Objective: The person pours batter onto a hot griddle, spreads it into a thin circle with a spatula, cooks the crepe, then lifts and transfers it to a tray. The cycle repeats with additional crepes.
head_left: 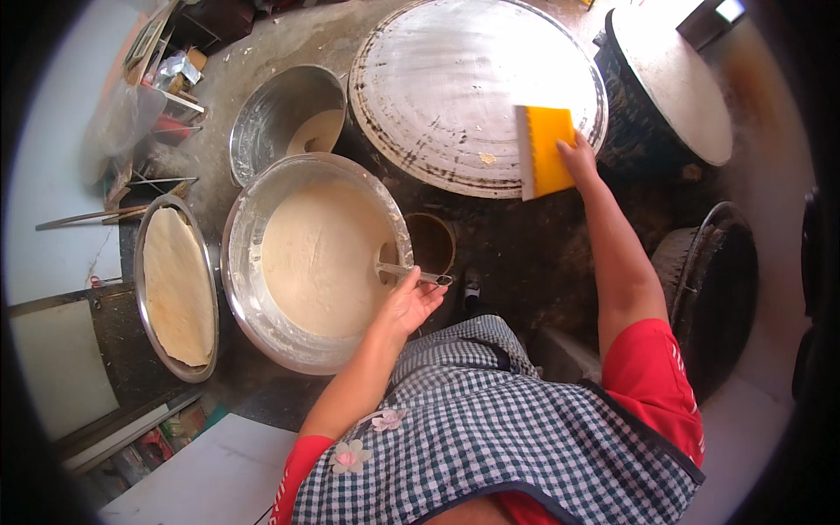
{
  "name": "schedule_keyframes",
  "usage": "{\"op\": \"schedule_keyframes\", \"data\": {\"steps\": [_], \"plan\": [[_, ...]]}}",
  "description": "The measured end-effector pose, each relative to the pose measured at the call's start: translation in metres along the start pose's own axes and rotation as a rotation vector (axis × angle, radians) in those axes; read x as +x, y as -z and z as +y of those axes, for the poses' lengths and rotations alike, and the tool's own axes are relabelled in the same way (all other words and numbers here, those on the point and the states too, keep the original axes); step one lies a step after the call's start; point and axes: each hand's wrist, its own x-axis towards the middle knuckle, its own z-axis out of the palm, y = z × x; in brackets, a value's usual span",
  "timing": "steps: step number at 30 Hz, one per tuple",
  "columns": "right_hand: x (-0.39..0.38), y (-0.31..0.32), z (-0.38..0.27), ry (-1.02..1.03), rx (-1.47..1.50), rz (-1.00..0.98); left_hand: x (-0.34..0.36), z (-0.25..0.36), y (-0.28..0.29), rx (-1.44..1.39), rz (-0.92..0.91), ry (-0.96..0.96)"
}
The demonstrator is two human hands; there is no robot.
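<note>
My right hand (pixel 578 161) grips a wide yellow scraper (pixel 550 150) with a pale blade edge. The scraper is at the near right edge of a large round griddle (pixel 464 87), whose surface has dark marks around its rim and a small scrap near the scraper. At the right rim of a big metal basin (pixel 238 289), my left hand (pixel 409 304) has its thumb at the handle of a ladle (pixel 429 276), its other fingers loosely curled. The ladle's head is at the inner side of the basin, partly hidden, beside pale batter (pixel 324 254).
Behind the basin stands a second metal basin (pixel 284 96) with some batter. An oval-looking tray (pixel 214 289) at left holds a stack of thin flatbreads (pixel 178 284). A covered drum (pixel 678 87) stands right of the griddle; a dark round pan (pixel 722 289) is at right.
</note>
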Motion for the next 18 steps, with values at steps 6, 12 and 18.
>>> {"op": "schedule_keyframes", "data": {"steps": [6,12,18], "plan": [[-0.017,-0.043,-0.071,0.093,-0.374,-0.311,0.021,-0.016,-0.009,-0.164,0.271,-0.099],[-0.148,-0.051,-0.051,0.063,-0.278,-0.474,-0.03,0.026,0.047,-0.016,0.409,0.09],[-0.271,-0.133,0.035,-0.378,-0.101,-0.528,-0.032,0.07,0.106,0.698,0.432,0.118]]}}
